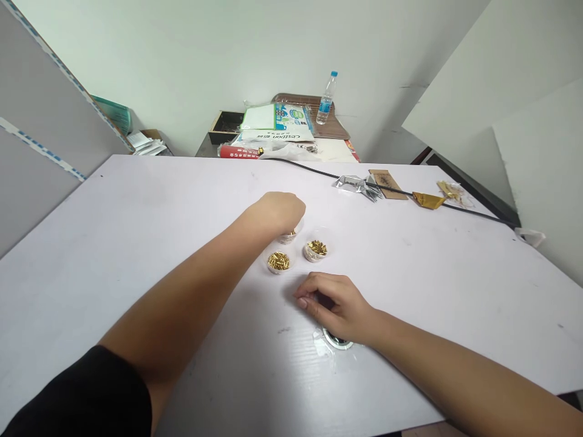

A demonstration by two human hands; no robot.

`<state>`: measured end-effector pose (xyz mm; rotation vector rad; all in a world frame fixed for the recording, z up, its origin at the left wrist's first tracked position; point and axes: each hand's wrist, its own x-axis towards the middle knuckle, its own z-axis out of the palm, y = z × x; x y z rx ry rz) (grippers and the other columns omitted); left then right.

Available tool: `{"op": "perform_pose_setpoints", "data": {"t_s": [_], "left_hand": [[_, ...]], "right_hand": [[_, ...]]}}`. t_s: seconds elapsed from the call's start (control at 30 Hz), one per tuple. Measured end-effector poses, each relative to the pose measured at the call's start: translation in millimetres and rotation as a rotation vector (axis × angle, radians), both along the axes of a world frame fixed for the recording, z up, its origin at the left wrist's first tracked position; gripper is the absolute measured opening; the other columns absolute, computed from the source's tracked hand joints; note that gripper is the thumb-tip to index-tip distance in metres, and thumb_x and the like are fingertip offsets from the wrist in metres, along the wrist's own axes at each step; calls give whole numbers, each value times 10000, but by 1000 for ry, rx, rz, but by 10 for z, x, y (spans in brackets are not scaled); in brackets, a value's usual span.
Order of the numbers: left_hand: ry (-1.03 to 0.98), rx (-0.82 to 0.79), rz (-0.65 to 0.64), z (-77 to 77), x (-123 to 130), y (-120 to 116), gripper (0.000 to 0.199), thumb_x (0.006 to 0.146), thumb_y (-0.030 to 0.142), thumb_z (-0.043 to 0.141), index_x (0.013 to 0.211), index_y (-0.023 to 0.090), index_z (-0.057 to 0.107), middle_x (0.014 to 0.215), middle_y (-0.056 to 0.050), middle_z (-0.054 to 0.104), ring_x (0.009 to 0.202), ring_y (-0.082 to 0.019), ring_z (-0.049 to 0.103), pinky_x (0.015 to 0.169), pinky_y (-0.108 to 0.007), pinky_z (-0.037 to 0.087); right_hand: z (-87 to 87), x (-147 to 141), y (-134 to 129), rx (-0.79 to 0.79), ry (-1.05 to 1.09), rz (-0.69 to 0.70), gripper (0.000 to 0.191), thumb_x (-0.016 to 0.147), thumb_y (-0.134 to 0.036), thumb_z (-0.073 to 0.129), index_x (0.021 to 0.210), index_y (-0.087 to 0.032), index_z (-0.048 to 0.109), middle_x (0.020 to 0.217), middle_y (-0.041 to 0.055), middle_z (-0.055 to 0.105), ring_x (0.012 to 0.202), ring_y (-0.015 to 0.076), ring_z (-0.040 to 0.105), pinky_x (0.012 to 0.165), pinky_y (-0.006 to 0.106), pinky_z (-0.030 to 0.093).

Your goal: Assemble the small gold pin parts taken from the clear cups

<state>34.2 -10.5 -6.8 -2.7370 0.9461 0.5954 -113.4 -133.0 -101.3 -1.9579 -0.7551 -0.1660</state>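
My left hand [283, 211] reaches over a small clear cup [287, 238] with brass-coloured pieces in it. The hand hides most of that cup, and its own fingertips are out of sight beneath it. Two more cups stand close by: one holds slim brass-coloured pins [279, 261], the other short brass-coloured pieces [316, 247]. Nearer to me, my right hand [334, 303] rests on the white table [182, 243], thumb and fingers curled together. Whatever is between them, if anything, is too small to make out. Under its wrist lies a round dark disc with a pale rim [339, 345].
A black cable [310, 169] runs across the table's far right. Along it lie a silver packet [350, 183], a brown card [388, 184] and a gold packet [428, 200]. Beyond the far edge stand a water bottle [326, 100] and a black box [225, 124].
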Motion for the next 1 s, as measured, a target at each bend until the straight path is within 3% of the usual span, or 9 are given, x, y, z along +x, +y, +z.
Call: {"op": "perform_pose_setpoints", "data": {"t_s": [0.23, 0.6, 0.83, 1.0], "left_hand": [[71, -34, -25, 98, -74, 53, 301, 590, 22, 638, 847, 126, 756, 585, -59, 535, 707, -304, 662, 612, -341, 390], [118, -83, 1, 106, 46, 143, 329, 620, 88, 625, 913, 154, 758, 799, -120, 702, 597, -232, 625, 574, -332, 397], [39, -222, -166, 119, 113, 283, 215, 753, 191, 605, 934, 202, 720, 1019, -70, 708, 776, -199, 631, 641, -295, 409], [-120, -451, -271, 291, 41, 430, 170, 856, 211, 516, 919, 181, 670, 1079, -53, 644, 921, -192, 598, 710, -278, 391]], "right_hand": [[11, -4, 6, -9, 0, -7, 84, 917, -159, 561, 922, -174, 643, 717, 20, 612, 570, 97, 527, 497, 210, 436], [17, -11, 7, -6, 14, -3, 84, 913, -141, 565, 911, -166, 644, 717, 25, 621, 558, 91, 516, 493, 208, 421], [7, 3, -9, 3, 26, -28, 69, 903, -136, 598, 901, -176, 654, 769, 40, 696, 633, 111, 629, 552, 213, 497], [12, 22, -17, 27, -9, -81, 111, 893, -107, 600, 875, -181, 681, 779, 39, 722, 664, 122, 671, 584, 218, 538]]}}
